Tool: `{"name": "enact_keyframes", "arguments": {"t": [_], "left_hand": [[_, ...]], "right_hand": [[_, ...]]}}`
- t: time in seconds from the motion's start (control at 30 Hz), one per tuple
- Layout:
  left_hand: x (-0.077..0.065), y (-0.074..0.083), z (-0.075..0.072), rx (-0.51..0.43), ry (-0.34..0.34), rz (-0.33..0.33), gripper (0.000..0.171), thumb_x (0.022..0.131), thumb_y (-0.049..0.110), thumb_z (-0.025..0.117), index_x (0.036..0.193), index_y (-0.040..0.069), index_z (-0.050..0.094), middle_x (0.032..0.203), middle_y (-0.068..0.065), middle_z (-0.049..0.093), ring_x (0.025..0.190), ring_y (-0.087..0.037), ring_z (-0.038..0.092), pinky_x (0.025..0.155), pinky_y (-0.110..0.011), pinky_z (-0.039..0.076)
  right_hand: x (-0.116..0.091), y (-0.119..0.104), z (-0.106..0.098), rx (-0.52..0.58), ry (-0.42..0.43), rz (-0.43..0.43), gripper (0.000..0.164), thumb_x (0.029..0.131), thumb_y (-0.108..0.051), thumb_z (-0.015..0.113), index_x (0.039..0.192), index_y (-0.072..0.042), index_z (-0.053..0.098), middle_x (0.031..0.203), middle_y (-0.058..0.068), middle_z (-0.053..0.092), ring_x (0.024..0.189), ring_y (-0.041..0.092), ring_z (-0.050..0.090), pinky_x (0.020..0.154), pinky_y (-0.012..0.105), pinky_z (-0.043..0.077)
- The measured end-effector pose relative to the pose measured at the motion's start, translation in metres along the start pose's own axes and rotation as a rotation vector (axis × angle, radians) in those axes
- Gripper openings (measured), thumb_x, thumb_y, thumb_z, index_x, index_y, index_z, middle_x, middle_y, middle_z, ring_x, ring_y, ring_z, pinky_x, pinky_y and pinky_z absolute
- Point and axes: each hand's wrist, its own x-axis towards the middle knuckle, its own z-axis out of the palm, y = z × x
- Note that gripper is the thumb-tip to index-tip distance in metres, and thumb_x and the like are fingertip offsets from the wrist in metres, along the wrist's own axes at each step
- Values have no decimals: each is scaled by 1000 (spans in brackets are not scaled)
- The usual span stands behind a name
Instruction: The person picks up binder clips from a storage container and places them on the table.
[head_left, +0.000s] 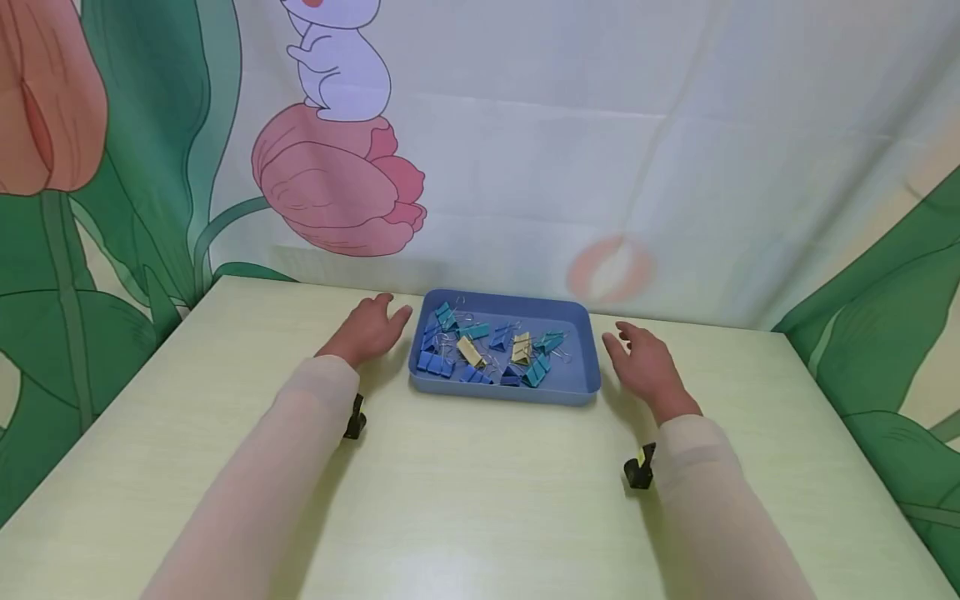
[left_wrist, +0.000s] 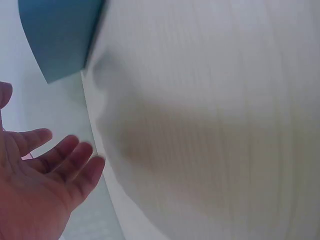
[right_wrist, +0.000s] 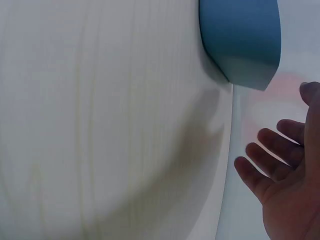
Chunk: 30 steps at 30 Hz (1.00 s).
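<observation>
A blue plastic tray (head_left: 510, 393) sits near the far edge of the table, holding several binder clips in blue, teal and yellow, among them a yellow clip (head_left: 471, 352), a teal clip (head_left: 537, 370) and a blue clip (head_left: 435, 364). Left of the tray, my left hand (head_left: 369, 329) hovers above the table with relaxed fingers, holding nothing. On the other side, my right hand (head_left: 641, 362) is likewise apart from the tray, its fingers loosely spread. Both wrist views show an outer wall of the tray (left_wrist: 60, 40) (right_wrist: 242, 40) beyond the bare palms.
The pale wooden table (head_left: 480, 500) runs back to a printed cloth (head_left: 525, 167) with tulips and a white animal. Small black wrist cameras (head_left: 356, 419) (head_left: 640, 468) hang below each sleeve.
</observation>
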Motion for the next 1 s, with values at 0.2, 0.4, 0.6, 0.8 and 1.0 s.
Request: {"name": "enact_keyframes", "arguments": {"t": [0.2,0.4,0.6,0.8,1.0], "left_hand": [[0,9,8,-176,-86,-52,65,98,42,39,150,4,26,142,-22,47,123,-35,52,108,-51,38],[-2,15,21,-257,-109,-32,60,98,32,45,149,5,29,127,-19,57,84,-22,63,79,-35,51],[-7,18,27,-231,-83,-20,55,97,23,46,147,4,34,122,-18,59,89,-22,60,68,-29,50],[-10,18,27,-213,-84,-8,54,97,21,46,146,3,36,118,-18,60,85,-22,60,68,-29,50],[-19,18,23,-206,-100,9,53,96,21,47,146,3,37,121,-18,60,85,-21,60,71,-30,49]], "right_hand": [[0,-12,9,22,-68,12,59,99,-41,43,143,0,42,124,24,62,108,36,61,92,49,48],[-1,-21,16,92,-80,69,52,96,-27,48,140,0,45,126,24,61,111,35,60,93,47,48],[-3,-22,20,129,-79,106,51,94,-18,49,141,0,44,128,25,59,115,37,58,94,46,49],[-6,-20,22,125,-81,103,51,94,-17,49,142,0,42,128,25,59,115,37,58,92,46,49],[-14,-22,19,139,-84,109,51,94,-18,50,142,0,43,127,24,59,112,35,59,88,44,51]]}}
